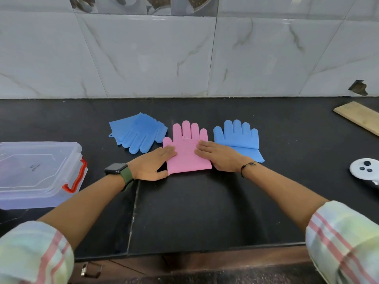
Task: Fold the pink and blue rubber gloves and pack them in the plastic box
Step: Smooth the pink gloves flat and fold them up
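Note:
A pink rubber glove (187, 140) lies flat on the black counter, fingers pointing to the wall. My left hand (152, 163) presses its left edge with straight fingers, thumb tucked under the cuff corner. My right hand (217, 157) rests flat on its right side. One blue glove (138, 132) lies to the left, bristle side up and folded over. Another blue glove (238, 136) lies to the right, partly under my right hand. The clear plastic box (39, 173) with a closed lid and red latch stands at the far left.
A wooden board (359, 117) lies at the back right. A white controller (366, 168) sits at the right edge. The tiled wall (184, 58) rises behind the counter. The counter's front edge (205, 251) is close to me, with a drawer handle below.

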